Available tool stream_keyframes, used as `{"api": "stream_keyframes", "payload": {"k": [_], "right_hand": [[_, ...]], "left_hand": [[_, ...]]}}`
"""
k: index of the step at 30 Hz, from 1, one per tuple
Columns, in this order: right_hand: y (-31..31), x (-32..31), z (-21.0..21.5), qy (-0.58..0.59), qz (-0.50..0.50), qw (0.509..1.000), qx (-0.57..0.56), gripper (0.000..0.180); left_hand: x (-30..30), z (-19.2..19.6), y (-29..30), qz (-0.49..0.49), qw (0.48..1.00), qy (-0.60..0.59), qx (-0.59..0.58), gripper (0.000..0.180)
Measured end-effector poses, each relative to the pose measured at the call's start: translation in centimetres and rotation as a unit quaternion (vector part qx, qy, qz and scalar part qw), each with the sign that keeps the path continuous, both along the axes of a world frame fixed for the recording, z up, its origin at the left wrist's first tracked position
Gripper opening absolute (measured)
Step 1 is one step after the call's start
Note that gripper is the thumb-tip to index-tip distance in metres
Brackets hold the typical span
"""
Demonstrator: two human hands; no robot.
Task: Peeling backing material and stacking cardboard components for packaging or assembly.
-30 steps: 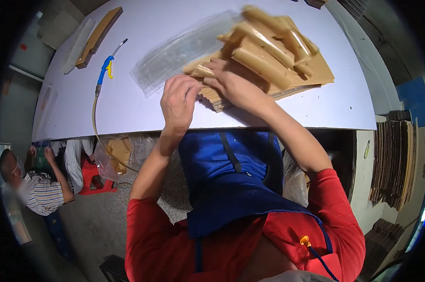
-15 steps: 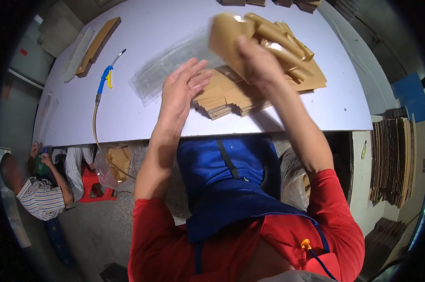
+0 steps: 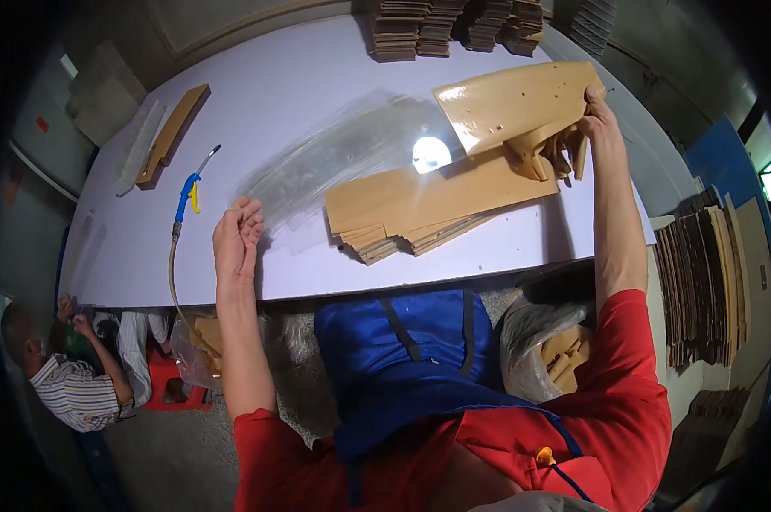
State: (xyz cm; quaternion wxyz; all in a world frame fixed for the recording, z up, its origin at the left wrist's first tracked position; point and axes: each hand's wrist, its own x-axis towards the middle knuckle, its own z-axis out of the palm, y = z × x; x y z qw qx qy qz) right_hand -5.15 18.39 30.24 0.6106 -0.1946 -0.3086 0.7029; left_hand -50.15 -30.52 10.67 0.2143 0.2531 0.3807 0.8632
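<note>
Right hand [image 3: 597,115]: upper right of the frame, arm stretched out, fingers pinched on the right edge of a tan cardboard sheet [image 3: 513,102] that is lifted and tilted above the table.
Left hand [image 3: 237,235]: centre left, fingers loosely curled and holding nothing, resting at the lower left edge of the clear plastic bags [image 3: 334,162].
Cardboard stack [image 3: 419,209]: flat tan pieces fanned out in the centre, just below the lifted sheet.
Table [image 3: 274,85]: white, filling the upper half.
Air blow gun [image 3: 187,192]: blue, with hose, left of the left hand.
Wooden block [image 3: 172,135]: upper left.
Far edge: 3 or more piles of cardboard [image 3: 445,26], top centre.
Another person [image 3: 69,384]: lower left, seated low in a striped shirt.
</note>
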Motion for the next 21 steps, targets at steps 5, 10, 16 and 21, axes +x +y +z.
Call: {"api": "stream_keyframes", "payload": {"k": [5,10,16,21], "right_hand": [[-0.5,1.6,-0.6,-0.057,0.01,0.998,-0.001,0.039],[2.6,6.4,1.0,-0.032,-0.003,0.997,0.076,0.038],[-0.5,6.8,0.2,-0.052,-0.05,0.993,0.099,0.043],[-6.6,6.0,-1.2,-0.065,-0.049,0.99,0.119,0.044]], "left_hand": [[-1.1,-1.0,0.2,0.045,0.999,0.011,-0.027,0.033],[-0.8,-0.8,1.9,0.076,0.988,0.091,-0.101,0.035],[5.5,-1.1,4.4,0.439,0.775,0.373,-0.262,0.042],[13.1,0.3,9.4,0.214,0.784,0.558,-0.166,0.032]]}}
